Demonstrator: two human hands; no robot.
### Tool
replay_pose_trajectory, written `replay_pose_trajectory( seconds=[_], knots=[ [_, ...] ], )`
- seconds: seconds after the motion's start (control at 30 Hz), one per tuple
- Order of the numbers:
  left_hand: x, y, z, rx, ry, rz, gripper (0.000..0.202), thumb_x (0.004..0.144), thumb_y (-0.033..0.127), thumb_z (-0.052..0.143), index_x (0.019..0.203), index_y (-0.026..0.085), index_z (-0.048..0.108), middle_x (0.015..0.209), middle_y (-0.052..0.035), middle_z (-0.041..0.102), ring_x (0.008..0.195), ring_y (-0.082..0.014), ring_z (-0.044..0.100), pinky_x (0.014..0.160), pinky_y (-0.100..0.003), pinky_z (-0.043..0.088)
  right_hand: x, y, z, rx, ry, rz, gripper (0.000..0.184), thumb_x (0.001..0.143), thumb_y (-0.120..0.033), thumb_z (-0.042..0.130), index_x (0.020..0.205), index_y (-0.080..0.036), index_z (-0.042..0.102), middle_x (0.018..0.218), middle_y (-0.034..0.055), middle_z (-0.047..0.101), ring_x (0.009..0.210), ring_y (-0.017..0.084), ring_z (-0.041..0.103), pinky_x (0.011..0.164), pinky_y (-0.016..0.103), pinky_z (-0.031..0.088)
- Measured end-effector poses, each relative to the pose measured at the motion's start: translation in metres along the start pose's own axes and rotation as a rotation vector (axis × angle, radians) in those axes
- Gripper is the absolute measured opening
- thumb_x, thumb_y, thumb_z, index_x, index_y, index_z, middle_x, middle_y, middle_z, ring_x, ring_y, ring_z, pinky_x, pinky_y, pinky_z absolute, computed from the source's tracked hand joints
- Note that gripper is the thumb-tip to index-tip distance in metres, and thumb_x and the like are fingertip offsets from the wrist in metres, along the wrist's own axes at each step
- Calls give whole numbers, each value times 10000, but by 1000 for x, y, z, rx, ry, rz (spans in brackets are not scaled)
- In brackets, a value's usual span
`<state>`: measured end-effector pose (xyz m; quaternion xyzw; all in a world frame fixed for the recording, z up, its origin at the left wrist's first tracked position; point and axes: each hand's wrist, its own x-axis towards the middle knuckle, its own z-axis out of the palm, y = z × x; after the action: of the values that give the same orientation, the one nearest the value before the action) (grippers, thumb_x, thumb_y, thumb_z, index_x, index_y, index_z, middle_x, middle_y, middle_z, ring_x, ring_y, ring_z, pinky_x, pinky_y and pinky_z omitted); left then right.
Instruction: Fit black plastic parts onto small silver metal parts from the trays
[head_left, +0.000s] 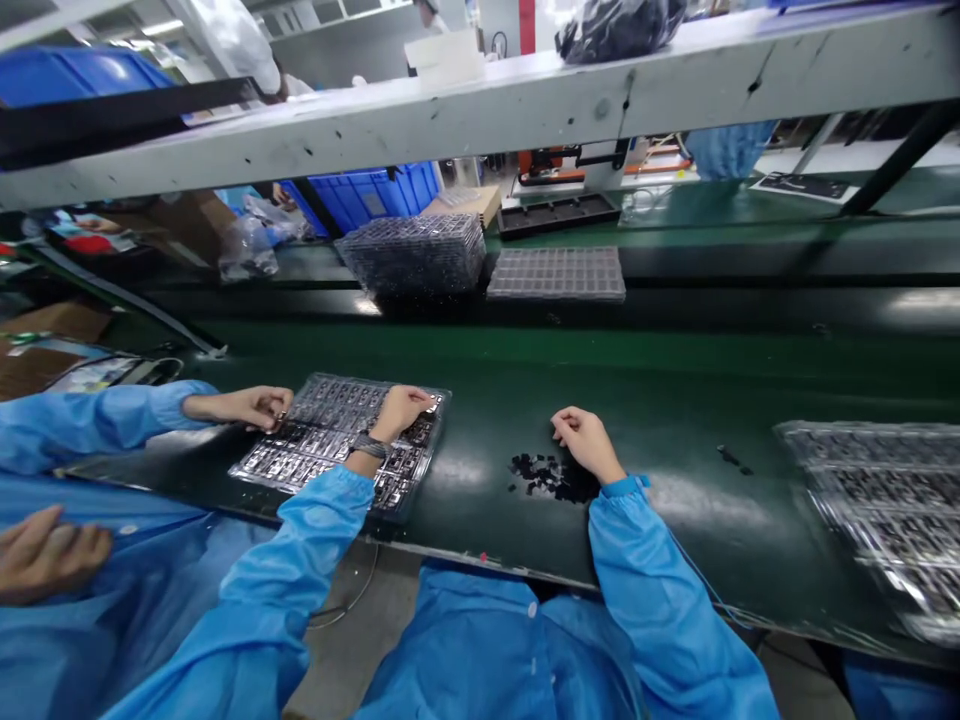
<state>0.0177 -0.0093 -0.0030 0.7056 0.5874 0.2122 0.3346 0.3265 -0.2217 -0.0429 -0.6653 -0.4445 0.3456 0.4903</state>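
Note:
My left hand point(401, 412), with a dark band at its wrist, is over the upper right corner of a clear plastic tray point(444, 425) filled with small metallic parts point(330, 425). Its thumb and forefinger are pinched together at a part in that corner; what they grip is too small to make out. My right hand point(589, 440) is closed, fingertips together, just above a loose pile of small black pieces point(540, 474). Anything between those fingertips is hidden.
A co-worker's hand point(259, 408) works at the tray's left edge; another hand point(52, 555) is at lower left. A second filled tray point(885, 500) lies right. Stacked clear trays point(420, 255) and a single tray point(556, 273) stand behind, beneath a white shelf point(480, 110).

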Motion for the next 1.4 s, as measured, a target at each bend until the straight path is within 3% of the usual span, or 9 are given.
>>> replay_pose_trajectory(
  seconds=[0.4,0.53,0.63,0.8,1.0,1.13,1.2,1.3,1.4],
  knots=[
    [38,29,-33,285,-448,64,408,582,555,799,452,197,651,396,-16,520,410,-138,429,467,-254,290,-6,-14,-9,-570,-50,-25,155,942,-224,586,896,-205,733,743,41,731,719,193,661,642,266,347],
    [51,39,-31,310,-478,94,407,588,546,806,449,199,646,411,-23,533,403,-139,433,459,-257,295,-9,-17,-8,-640,-72,-30,152,958,-226,586,952,-214,737,763,43,731,751,195,667,652,266,341],
    [70,63,-9,247,-400,145,361,577,501,827,487,193,661,490,-28,611,426,-133,465,471,-252,325,-11,-22,-6,-648,-224,-64,114,904,-274,697,1001,-236,746,726,12,721,738,191,667,649,259,348],
    [116,134,68,137,-259,136,363,634,503,817,627,166,680,654,-71,696,541,-154,583,531,-248,401,-15,-29,0,-669,-472,-103,118,789,-243,829,892,-269,776,765,-23,749,781,174,692,660,240,372],
    [128,217,143,170,-101,178,466,605,622,768,604,221,529,668,-188,667,920,-418,714,702,-429,530,-9,-21,13,-728,-483,-95,142,725,-308,871,820,-278,769,800,-65,770,775,148,716,562,204,376],
    [131,237,162,168,-36,224,470,542,714,664,599,285,482,645,-161,656,933,-516,708,736,-617,540,8,-19,8,-687,-487,-111,163,705,-352,852,668,-289,707,648,-131,703,657,140,707,490,208,414],
    [134,239,166,142,-10,245,462,473,710,664,606,304,489,593,-114,630,854,-523,711,709,-653,536,9,-22,1,-680,-365,-181,155,815,-426,772,752,-291,730,796,-147,744,752,163,723,609,262,517],
    [131,238,167,81,19,290,466,452,716,656,665,321,529,510,-39,567,698,-466,709,644,-609,542,1,-28,-9,-701,-232,-228,254,952,-442,684,1092,-233,725,1199,-32,703,1048,276,690,855,385,586],
    [122,239,167,40,-45,422,437,648,732,576,708,302,523,426,22,443,497,-324,645,527,-464,523,-4,-29,-11,-716,-215,-222,284,999,-365,654,1252,-236,658,1315,67,637,1114,248,657,911,397,583]
  ],
)
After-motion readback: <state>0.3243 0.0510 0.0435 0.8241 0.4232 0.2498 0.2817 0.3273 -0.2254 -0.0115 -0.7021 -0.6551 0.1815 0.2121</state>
